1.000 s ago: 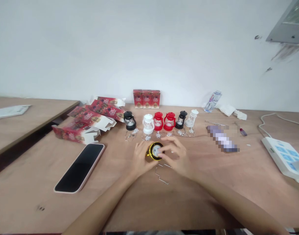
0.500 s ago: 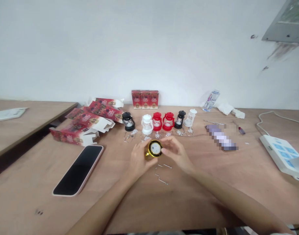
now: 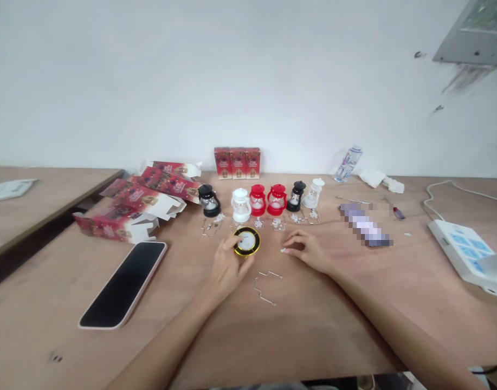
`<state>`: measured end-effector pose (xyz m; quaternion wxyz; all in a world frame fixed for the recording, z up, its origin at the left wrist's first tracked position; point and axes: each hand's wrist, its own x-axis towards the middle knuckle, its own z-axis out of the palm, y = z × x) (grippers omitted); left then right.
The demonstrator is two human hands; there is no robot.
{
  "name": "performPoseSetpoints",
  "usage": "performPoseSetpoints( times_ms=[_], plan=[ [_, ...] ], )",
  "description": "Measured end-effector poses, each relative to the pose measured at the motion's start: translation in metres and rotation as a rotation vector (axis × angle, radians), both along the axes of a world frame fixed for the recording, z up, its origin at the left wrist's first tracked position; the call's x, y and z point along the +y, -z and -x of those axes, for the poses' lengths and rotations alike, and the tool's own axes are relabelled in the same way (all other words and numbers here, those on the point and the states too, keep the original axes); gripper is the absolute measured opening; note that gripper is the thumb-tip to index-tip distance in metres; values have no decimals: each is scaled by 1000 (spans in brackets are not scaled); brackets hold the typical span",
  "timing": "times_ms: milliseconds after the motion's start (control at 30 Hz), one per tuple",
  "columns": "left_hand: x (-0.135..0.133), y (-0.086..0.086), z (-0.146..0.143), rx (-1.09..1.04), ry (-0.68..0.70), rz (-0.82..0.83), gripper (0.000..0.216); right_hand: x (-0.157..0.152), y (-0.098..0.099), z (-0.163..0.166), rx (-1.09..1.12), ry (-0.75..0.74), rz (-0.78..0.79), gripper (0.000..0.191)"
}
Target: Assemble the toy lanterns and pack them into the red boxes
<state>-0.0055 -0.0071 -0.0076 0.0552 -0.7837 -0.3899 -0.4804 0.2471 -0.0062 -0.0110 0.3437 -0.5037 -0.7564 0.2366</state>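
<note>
My left hand (image 3: 226,265) grips a small gold lantern (image 3: 246,241), tipped so its round white underside faces me. My right hand (image 3: 307,250) rests on the wooden table (image 3: 321,319) to the right of it, fingers curled, pinching at a tiny white piece (image 3: 283,250). A bent wire handle (image 3: 266,284) lies on the table just in front of both hands. Behind them stands a row of small lanterns: black (image 3: 208,200), white (image 3: 240,205), two red (image 3: 257,200), another black (image 3: 295,196) and a clear one (image 3: 312,194).
A phone (image 3: 124,284) lies face up at the left. Opened red boxes (image 3: 130,208) are heaped at the back left, three shut red boxes (image 3: 237,162) stand by the wall. A white power strip (image 3: 465,254) sits at the right, a plastic bottle (image 3: 348,162) behind.
My right hand left the gold lantern and dropped to the table at its right. The left hand still holds the lantern, now slightly further away.
</note>
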Motion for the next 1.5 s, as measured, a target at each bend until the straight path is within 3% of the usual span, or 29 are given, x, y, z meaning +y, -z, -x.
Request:
performPoseSetpoints(
  times_ms=[300, 533, 733, 867, 967, 1133, 1367, 1500],
  plan=[
    [-2, -2, -1, 65, 67, -49, 29, -6, -2, 7, -23, 28, -58, 15],
    [-2, -8, -1, 89, 121, -1, 27, -13, 3, 21, 311, 160, -113, 16],
    [-2, 0, -6, 26, 54, 124, 31, -19, -37, 49, 354, 134, -193, 9],
    [-1, 1, -7, 4, 49, 155, 31, -18, -71, 66, 304, -69, -216, 8],
    [-2, -5, -4, 56, 106, 122, 23, -17, -83, 73, 172, -181, -314, 14],
    [-5, -16, -3, 157, 99, 83, 7, -17, -84, 79, 96, -179, -426, 15],
    [-6, -20, -5, 169, 129, 74, 20, -16, -77, 79, 34, -199, -485, 16],
    [-6, -22, -6, 168, 145, 55, 12, -17, -71, 78, -57, -215, -601, 20]
  ],
)
